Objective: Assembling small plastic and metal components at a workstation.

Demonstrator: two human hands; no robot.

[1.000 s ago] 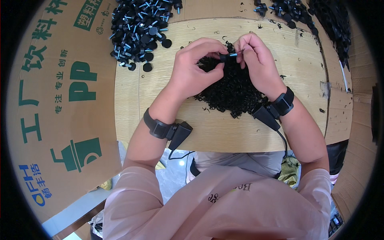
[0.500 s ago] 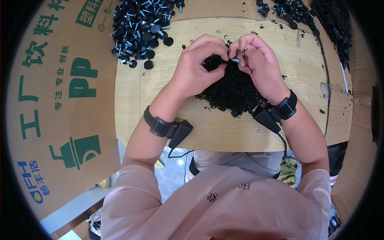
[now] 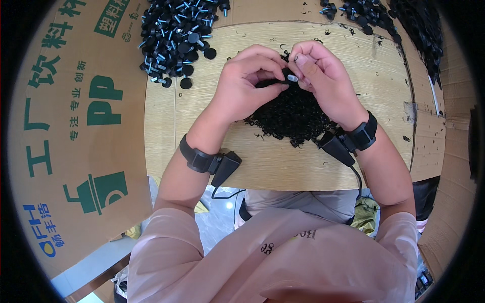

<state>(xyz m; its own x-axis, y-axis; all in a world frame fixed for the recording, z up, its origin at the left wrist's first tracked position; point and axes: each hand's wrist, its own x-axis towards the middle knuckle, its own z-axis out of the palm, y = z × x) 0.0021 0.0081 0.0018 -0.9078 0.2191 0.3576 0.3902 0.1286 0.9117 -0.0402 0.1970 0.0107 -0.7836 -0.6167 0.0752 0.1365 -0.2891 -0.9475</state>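
My left hand (image 3: 250, 83) and my right hand (image 3: 321, 81) meet above a heap of small black rings (image 3: 293, 118) on a pale wooden board (image 3: 262, 161). Between the fingertips of both hands is a small black knob with a short silvery screw end (image 3: 291, 78). The left fingers pinch its black part, the right thumb and forefinger hold the screw end. Both wrists carry black bands with wired black boxes.
A pile of black knobs with bluish screws (image 3: 177, 35) lies at the board's far left. More black parts (image 3: 374, 17) sit at the far right. A brown cardboard sheet with green print (image 3: 70, 121) borders the left; cardboard (image 3: 454, 166) stands at the right.
Both hands have stayed over the heap and shifted only slightly. The small knob between the fingertips has been turned, with its silvery end now showing by the right thumb.
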